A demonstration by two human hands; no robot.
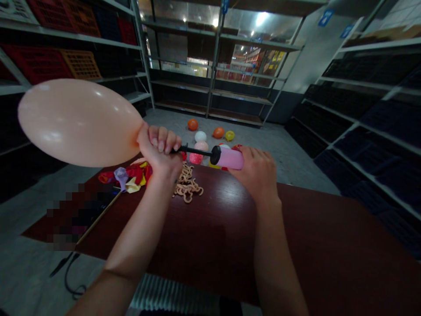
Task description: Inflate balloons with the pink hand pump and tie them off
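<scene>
My left hand (160,147) is closed around the neck of a large inflated peach balloon (79,122), pinching it onto the black nozzle of a hand pump. The balloon bulges out to the left, above the table. My right hand (258,172) grips the pink barrel of the pump (227,157), which lies level between the two hands. Both hands hover over the far part of a dark red-brown table (230,237).
A heap of flat coloured balloons (130,174) and a pile of tan rubber bands (187,186) lie on the table. Several inflated balloons (205,131) sit on the grey floor beyond. Metal shelving lines both sides and the back. A black cable (70,274) lies at lower left.
</scene>
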